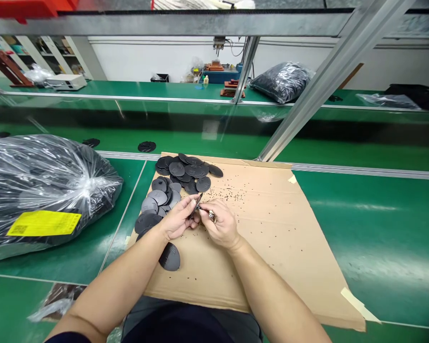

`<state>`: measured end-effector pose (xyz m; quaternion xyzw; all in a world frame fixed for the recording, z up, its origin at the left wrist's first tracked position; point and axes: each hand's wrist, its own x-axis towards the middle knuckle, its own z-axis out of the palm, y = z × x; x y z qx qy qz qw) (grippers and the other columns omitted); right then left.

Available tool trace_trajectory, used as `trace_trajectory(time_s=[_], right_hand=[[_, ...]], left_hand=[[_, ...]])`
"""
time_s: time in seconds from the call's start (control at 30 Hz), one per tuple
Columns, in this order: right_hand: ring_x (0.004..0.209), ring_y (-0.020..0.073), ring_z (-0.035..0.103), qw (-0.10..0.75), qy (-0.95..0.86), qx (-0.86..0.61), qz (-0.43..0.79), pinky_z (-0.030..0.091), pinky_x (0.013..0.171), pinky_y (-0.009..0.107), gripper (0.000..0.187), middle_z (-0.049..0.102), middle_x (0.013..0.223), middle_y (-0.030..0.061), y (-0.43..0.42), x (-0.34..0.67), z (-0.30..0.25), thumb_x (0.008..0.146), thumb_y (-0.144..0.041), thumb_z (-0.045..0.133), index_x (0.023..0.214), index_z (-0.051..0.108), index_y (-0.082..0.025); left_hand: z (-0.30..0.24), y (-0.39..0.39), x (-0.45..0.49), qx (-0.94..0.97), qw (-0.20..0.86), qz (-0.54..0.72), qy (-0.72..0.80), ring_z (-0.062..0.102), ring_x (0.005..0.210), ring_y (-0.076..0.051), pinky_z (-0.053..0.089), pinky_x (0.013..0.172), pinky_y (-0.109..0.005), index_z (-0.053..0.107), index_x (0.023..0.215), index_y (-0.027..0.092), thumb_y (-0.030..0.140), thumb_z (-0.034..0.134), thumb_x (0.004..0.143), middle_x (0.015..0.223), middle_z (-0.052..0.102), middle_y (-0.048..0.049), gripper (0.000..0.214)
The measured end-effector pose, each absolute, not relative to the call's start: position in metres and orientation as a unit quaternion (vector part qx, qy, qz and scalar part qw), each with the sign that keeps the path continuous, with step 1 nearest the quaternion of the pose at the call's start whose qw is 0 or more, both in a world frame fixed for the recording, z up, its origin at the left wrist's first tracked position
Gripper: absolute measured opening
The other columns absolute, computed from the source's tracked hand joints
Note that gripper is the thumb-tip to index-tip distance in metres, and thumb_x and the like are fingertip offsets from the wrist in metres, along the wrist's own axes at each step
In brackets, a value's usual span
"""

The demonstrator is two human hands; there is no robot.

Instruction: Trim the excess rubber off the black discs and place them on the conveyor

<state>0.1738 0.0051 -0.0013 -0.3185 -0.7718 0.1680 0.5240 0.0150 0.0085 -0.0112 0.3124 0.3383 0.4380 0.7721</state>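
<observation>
My left hand [178, 218] is closed around a black round disc [197, 202], held edge-on above a cardboard sheet [271, 238]. My right hand [219, 226] is closed on a small metal tool [211, 216] that touches the disc's edge. A pile of black discs [180, 178] lies just beyond my hands on the cardboard's far left part. One single disc [169, 257] lies under my left forearm. Small dark crumbs [250, 195] are scattered over the cardboard to the right of my hands.
A big clear plastic bag of black parts [39, 190] with a yellow label lies at the left on the green bench [379, 228]. A slanted metal post [329, 76] rises behind the cardboard. Another dark bag [282, 81] sits on the far shelf. Loose discs [146, 146] lie on the belt.
</observation>
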Motion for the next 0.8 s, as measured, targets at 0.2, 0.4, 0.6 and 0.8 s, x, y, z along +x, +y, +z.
trace_trajectory(time_s=[0.2,0.4,0.6,0.8], right_hand=[[0.072,0.0179,0.059,0.506,-0.795,-0.298,0.153,0.049,0.073,0.037,0.018,0.068,0.079,0.0054,0.006,0.177,-0.001,0.086,-0.013,0.056,0.1,0.066,-0.02],[0.074,0.0172,0.06,0.54,-0.646,-0.382,0.38,0.049,0.07,0.034,0.02,0.069,0.088,0.0054,0.002,0.167,-0.006,0.085,-0.025,0.059,0.103,0.068,-0.021],[0.054,0.0109,0.048,0.511,-0.443,-0.399,0.62,0.039,0.055,0.026,0.023,0.056,0.059,-0.0026,0.01,0.171,-0.004,0.073,-0.034,0.068,0.09,0.072,-0.019],[0.056,0.0112,0.054,0.502,-0.351,-0.397,0.684,0.039,0.052,0.025,0.022,0.065,0.07,0.0003,0.014,0.174,-0.002,0.063,-0.026,0.072,0.083,0.071,-0.019]], left_hand=[[-0.012,0.008,0.016,0.304,0.779,0.429,0.34,0.051,0.057,-0.009,0.039,0.045,-0.019,0.054,0.115,0.019,0.045,0.074,0.074,0.071,0.054,0.0012,0.053],[-0.006,0.015,0.017,0.347,0.676,0.562,0.326,0.055,0.071,-0.01,0.046,0.062,-0.022,0.054,0.099,0.019,0.032,0.086,0.059,0.082,0.056,0.0011,0.054],[-0.013,0.015,0.008,0.591,0.328,0.607,0.418,0.054,0.074,-0.012,0.045,0.068,-0.027,0.046,0.079,0.019,0.022,0.083,0.062,0.081,0.051,0.0014,0.041],[-0.016,0.011,0.005,0.711,0.117,0.574,0.39,0.056,0.079,-0.015,0.048,0.071,-0.03,0.045,0.081,0.02,0.011,0.071,0.071,0.084,0.052,-0.001,0.03]])
